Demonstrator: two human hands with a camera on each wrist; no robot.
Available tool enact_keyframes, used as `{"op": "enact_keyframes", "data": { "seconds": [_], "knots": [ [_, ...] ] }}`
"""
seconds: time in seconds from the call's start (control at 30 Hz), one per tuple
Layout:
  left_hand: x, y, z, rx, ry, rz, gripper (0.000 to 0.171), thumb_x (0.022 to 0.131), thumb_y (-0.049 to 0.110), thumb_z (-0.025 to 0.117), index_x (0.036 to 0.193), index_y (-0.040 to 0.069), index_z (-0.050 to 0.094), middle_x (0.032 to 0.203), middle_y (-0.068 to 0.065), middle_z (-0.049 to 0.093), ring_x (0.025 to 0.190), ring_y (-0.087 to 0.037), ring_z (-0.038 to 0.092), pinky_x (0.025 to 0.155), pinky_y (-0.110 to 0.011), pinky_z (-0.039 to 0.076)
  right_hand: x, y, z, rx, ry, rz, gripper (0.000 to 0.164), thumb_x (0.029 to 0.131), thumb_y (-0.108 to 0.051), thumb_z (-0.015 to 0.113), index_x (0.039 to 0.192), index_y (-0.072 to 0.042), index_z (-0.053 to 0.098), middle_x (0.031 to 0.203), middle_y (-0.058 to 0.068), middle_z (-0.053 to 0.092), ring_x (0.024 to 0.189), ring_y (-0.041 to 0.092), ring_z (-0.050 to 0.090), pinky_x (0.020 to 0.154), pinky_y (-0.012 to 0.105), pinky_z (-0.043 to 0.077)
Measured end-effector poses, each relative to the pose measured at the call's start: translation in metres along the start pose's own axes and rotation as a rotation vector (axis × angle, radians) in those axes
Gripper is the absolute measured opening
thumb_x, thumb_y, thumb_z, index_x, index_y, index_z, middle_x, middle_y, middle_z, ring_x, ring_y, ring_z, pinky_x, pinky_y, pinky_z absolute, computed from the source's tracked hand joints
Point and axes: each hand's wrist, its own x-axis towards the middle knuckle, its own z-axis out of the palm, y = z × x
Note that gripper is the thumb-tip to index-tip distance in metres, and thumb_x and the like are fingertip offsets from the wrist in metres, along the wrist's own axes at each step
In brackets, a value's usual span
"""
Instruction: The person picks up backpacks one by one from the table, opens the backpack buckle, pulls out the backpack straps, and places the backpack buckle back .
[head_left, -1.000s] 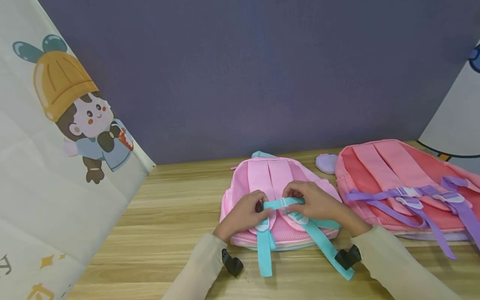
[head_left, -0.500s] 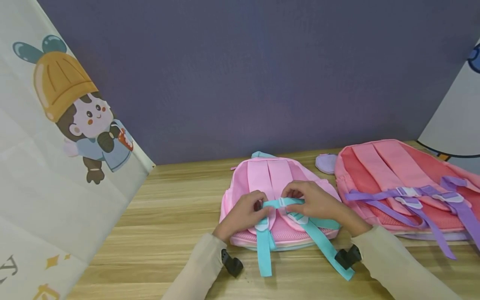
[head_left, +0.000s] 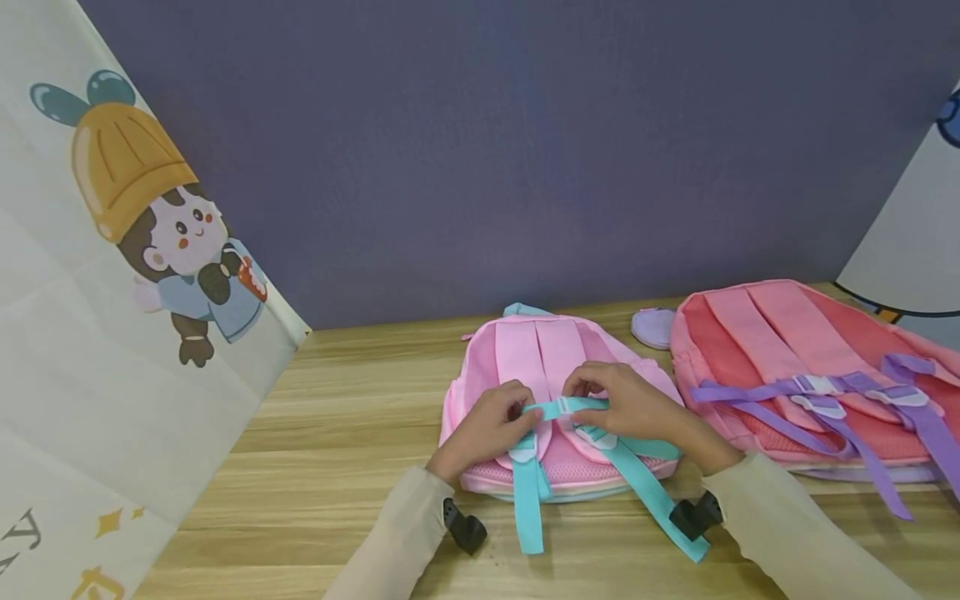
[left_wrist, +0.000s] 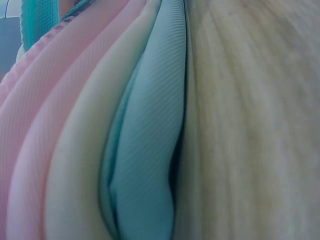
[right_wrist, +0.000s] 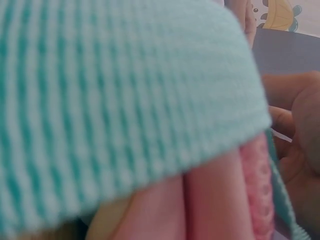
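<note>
A small pink backpack [head_left: 555, 342] lies on the wooden table with its shoulder straps facing up. Across its middle runs a turquoise chest strap [head_left: 581, 403] with a white buckle [head_left: 564, 405] at its centre. The left hand [head_left: 491, 425] pinches the strap left of the buckle between thumb and fingers. Right of the buckle, the right hand [head_left: 618, 400] pinches the other side. Two turquoise webbing ends [head_left: 528, 508] hang over the bag's near edge onto the table. In the right wrist view a blurred turquoise webbing strap [right_wrist: 125, 100] hides much of the right hand [right_wrist: 305, 125].
A larger coral backpack [head_left: 750, 350] with purple straps [head_left: 862, 442] lies close on the right. Between the bags at the back is a small lilac pouch [head_left: 652, 327]. A dark panel [head_left: 487, 167] closes the rear, and a printed white sheet [head_left: 90, 350] the left.
Both hands stay nearly still on the strap. The left fingertips and the buckle have shifted very slightly to the left.
</note>
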Motion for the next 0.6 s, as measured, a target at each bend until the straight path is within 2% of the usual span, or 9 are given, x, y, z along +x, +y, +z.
{"op": "enact_keyframes", "data": {
  "seconds": [0.4,0.53,0.6],
  "knots": [
    [0.0000,0.0001,-0.0002,-0.007,0.016,0.018,0.013,0.084,0.008,0.057,0.071,0.008,0.056,0.070,0.001,0.048,0.066,-0.008,0.043,0.059,-0.017,0.037,-0.0003,-0.0006,-0.0005,0.022,-0.016,0.001,0.021,0.077,-0.012,0.078,0.091,-0.015,0.062,0.083,-0.009,0.060,0.077,0.005,0.054,0.071,0.023,0.049],
    [-0.0006,0.0003,-0.0006,-0.007,0.005,0.014,0.003,0.086,0.010,0.059,0.085,0.008,0.061,0.074,0.000,0.054,0.067,-0.006,0.045,0.061,-0.017,0.039,-0.0005,-0.0009,0.0005,0.018,-0.011,0.011,0.021,0.077,-0.013,0.078,0.090,-0.015,0.062,0.083,-0.009,0.060,0.077,0.005,0.053,0.071,0.023,0.049],
    [-0.0009,0.0003,-0.0011,-0.007,-0.010,0.019,0.009,0.087,0.011,0.062,0.096,0.009,0.063,0.079,0.000,0.058,0.068,-0.006,0.046,0.063,-0.018,0.041,-0.0005,-0.0009,0.0015,0.021,-0.011,0.022,0.022,0.077,-0.015,0.078,0.091,-0.015,0.062,0.083,-0.009,0.060,0.078,0.006,0.053,0.072,0.023,0.049]
  ]
}}
